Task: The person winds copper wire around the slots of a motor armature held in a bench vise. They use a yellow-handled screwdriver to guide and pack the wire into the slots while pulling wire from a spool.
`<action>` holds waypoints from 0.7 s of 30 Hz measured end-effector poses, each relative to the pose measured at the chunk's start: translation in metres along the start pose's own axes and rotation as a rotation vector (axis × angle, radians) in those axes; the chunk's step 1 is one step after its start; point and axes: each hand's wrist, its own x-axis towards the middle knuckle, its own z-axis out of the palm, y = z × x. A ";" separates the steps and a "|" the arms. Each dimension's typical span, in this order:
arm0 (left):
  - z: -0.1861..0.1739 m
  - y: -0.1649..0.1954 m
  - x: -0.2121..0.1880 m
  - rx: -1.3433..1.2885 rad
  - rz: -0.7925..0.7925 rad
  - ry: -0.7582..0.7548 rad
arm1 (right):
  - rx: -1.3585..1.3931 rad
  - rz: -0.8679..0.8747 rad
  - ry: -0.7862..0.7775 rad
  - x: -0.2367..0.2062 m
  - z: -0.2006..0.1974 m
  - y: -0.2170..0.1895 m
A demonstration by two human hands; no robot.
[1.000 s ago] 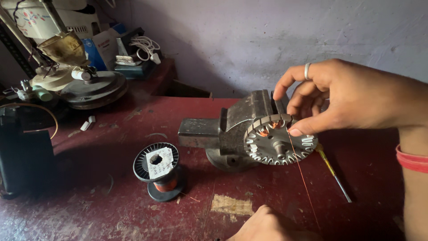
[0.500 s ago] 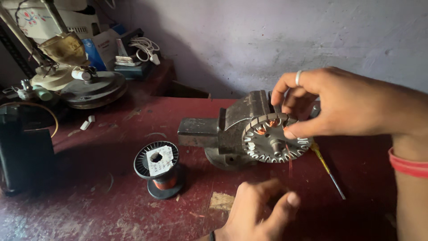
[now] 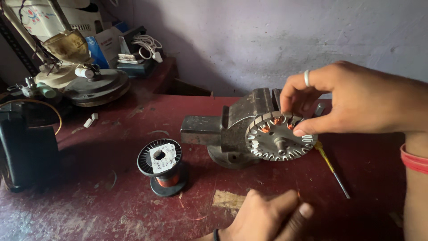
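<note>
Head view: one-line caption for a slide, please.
Right hand pinches a slotted stator clamped in a bench vise; left hand rests near a wire spool.

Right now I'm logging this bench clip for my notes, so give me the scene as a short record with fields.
Right hand: right hand, ringed, fingers pinching the slotted stator
Stator: round, upright, with copper windings in its upper slots, held in the bench vise
Left hand: left hand low on the red table, curled; contents not visible
Nearby: wire spool left of the vise; screwdriver to its right
</note>
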 end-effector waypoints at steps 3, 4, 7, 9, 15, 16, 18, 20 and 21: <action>0.003 -0.002 -0.006 0.002 0.156 0.048 | 0.011 0.002 -0.039 -0.001 0.002 0.008; 0.005 -0.003 -0.007 0.031 0.175 0.052 | -0.031 -0.032 -0.058 -0.002 0.002 0.010; 0.009 -0.009 -0.008 0.075 0.260 0.035 | -0.132 -0.087 -0.075 -0.002 0.005 0.014; 0.010 -0.012 -0.007 0.102 0.317 0.036 | -0.180 -0.123 -0.058 -0.001 0.009 0.017; -0.004 0.004 0.001 0.189 0.401 0.185 | -0.163 -0.200 -0.090 0.002 0.005 0.037; -0.009 0.009 0.002 0.182 0.371 0.272 | -0.178 -0.269 -0.087 0.003 0.002 0.042; -0.021 0.016 0.006 0.214 0.323 0.356 | -0.177 -0.330 -0.096 0.001 -0.003 0.050; -0.030 0.020 0.010 0.294 0.290 0.347 | -0.148 -0.293 -0.115 0.000 -0.006 0.056; -0.033 0.020 0.013 0.307 0.280 0.317 | -0.134 -0.263 -0.122 0.000 -0.007 0.058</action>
